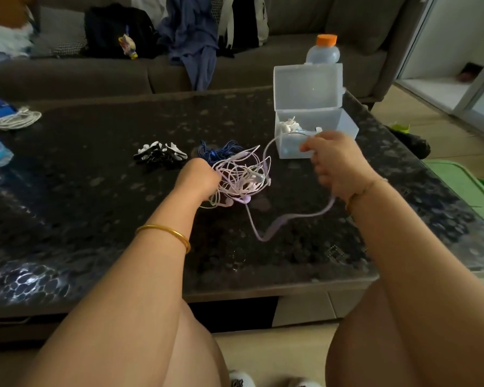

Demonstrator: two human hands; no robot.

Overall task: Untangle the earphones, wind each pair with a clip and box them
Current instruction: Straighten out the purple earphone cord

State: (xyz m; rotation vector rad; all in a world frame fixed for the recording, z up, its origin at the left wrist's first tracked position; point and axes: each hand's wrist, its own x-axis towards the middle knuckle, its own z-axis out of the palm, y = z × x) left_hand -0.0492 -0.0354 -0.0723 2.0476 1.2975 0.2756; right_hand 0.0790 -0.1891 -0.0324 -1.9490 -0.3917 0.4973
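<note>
Earphones lay as a loose pale-pink knot of thin, rubbery cord at mid tabletop, which was dark, glossy & speckled. One lilac strand looped out toward the near edge, then ran right. Left hand fingers clenched on knot's left side. Right hand, blurred, pinched a strand just in front of clear plastic box, lid upright. Black & white clips sat behind-left.

**Left hand**: fingers hidden behind its own back, buried in the tangle of earphones. **Right hand**: motion-blurred; the lilac cord vanishes beneath its fingers. **Box**: contents just beyond those fingertips partly covered. **Bottle**: lower body hidden behind the lid.
</note>
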